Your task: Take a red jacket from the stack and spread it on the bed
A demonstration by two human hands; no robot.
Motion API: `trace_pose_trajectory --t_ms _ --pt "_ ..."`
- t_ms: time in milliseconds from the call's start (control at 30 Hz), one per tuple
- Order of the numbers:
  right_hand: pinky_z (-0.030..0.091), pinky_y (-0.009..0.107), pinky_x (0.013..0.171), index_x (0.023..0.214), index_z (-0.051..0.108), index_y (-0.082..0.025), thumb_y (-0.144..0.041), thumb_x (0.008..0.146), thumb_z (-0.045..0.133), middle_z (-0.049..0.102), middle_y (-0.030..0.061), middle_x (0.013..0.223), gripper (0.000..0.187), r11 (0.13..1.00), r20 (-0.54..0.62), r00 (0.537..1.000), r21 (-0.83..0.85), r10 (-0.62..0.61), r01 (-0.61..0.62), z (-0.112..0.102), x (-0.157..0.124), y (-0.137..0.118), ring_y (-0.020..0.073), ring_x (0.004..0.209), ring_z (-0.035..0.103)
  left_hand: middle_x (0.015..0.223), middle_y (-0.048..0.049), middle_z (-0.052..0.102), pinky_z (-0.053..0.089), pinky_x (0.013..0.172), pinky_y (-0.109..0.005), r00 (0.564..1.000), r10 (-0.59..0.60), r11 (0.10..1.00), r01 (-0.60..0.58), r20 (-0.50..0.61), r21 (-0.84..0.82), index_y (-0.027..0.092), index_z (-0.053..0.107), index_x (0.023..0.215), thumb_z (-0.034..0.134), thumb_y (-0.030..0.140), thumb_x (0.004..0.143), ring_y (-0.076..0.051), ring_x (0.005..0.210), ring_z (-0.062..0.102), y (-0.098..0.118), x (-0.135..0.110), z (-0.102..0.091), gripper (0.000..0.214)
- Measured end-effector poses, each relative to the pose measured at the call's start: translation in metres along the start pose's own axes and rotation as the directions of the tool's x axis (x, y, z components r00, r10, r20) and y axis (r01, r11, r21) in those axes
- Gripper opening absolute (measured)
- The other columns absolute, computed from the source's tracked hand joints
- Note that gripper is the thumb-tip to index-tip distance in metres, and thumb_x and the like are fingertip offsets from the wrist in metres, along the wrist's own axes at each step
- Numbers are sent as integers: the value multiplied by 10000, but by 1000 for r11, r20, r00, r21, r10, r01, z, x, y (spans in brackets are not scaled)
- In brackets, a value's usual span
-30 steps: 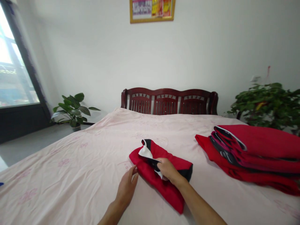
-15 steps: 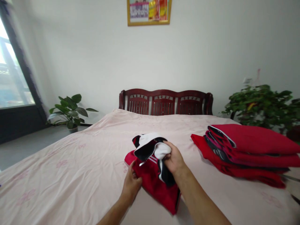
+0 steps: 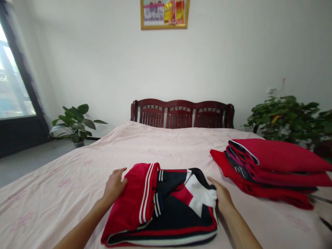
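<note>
A track jacket [image 3: 186,207] in red, navy and white lies partly folded on the bed in front of me. Its red panel with two white stripes is turned over at the left, and striped navy cuffs lie across the middle. The white collar part is at the right end. My left hand [image 3: 115,183] rests against the red left edge, fingers stretched and thumb apart. Beside the white collar, my right hand [image 3: 222,197] touches the jacket's right end with fingers extended; some of them are hidden.
To the right stands a stack of folded red and dark clothes [image 3: 280,169] on the pink bed sheet [image 3: 77,193]. A dark wooden bench back [image 3: 181,114] rises beyond the bed. Potted plants [image 3: 75,121] stand on both sides, with a framed picture [image 3: 164,15] on the wall.
The bunched jacket has been spread and lies flatter and nearer me. My left hand has moved left, my right hand right, so they are farther apart.
</note>
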State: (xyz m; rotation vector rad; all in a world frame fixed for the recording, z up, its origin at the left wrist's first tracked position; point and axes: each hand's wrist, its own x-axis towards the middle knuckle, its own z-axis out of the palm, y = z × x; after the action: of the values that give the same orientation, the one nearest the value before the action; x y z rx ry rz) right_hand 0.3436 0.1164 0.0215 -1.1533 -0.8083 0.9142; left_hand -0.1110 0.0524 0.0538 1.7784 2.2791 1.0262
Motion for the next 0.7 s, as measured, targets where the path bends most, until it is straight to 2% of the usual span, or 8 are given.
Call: trace_pose_trajectory --t_ms 67,167,233,300,400,500,600,700 --pt "534 373 868 833 762 -183 -420 634 664 759 84 967 325 988 -1 999 -149 -32 32 -2 -4 15 295 999 676 1311 -149 594 419 1049 -409 992 117 993 -118 46 26 144 559 1309 447 339 891 -272 1224 557 18 -12 5 475" --pt "482 378 964 875 762 -188 -514 669 578 743 94 1064 427 948 42 995 -301 -95 103 1 -11 20 296 1094 635 1362 -136 579 356 1102 -456 939 260 960 -275 225 41 184 518 1372 450 508 900 -287 1286 509 54 -37 18 576" --pt "483 372 950 928 757 -177 -564 707 535 737 103 1080 498 920 85 989 -364 -124 147 2 -16 17 292 1083 636 1438 -155 510 282 1124 -548 904 273 937 -327 328 122 212 483 1414 529 561 840 -346 1350 432 72 -52 27 674" --pt "513 358 866 1008 744 -161 -590 743 502 735 108 1081 559 902 112 985 -399 -129 163 2 -21 14 279 1000 661 1500 -166 431 261 1114 -588 894 243 919 -337 376 205 230 439 1450 586 528 798 -384 1382 376 83 -59 34 732" --pt "528 347 754 1060 728 -142 -589 755 492 741 114 1047 591 893 135 985 -421 -109 157 0 -26 13 269 880 678 1489 -157 432 399 1020 -515 895 201 915 -316 397 250 240 370 1482 585 405 791 -366 1298 470 89 -55 37 742" --pt "515 350 841 993 746 -158 -559 740 513 743 109 1040 528 889 144 977 -411 -155 202 -1 -26 13 285 987 662 1337 -157 551 493 851 -455 900 172 908 -303 400 291 245 350 1482 560 273 779 -351 1123 587 88 -41 36 735" --pt "498 368 905 956 755 -176 -540 742 523 748 102 1026 482 889 149 973 -401 -176 222 -1 -25 13 291 1021 657 1162 -151 632 501 768 -408 909 163 905 -293 384 310 218 509 1357 497 127 759 -317 986 650 82 -25 35 605" --pt "506 379 897 936 759 -183 -521 743 534 753 93 999 450 894 149 974 -391 -171 217 -1 -25 14 294 999 666 1098 -126 673 483 809 -360 911 180 920 -290 371 264 198 637 1153 490 86 733 -277 1003 657 71 -13 34 458"
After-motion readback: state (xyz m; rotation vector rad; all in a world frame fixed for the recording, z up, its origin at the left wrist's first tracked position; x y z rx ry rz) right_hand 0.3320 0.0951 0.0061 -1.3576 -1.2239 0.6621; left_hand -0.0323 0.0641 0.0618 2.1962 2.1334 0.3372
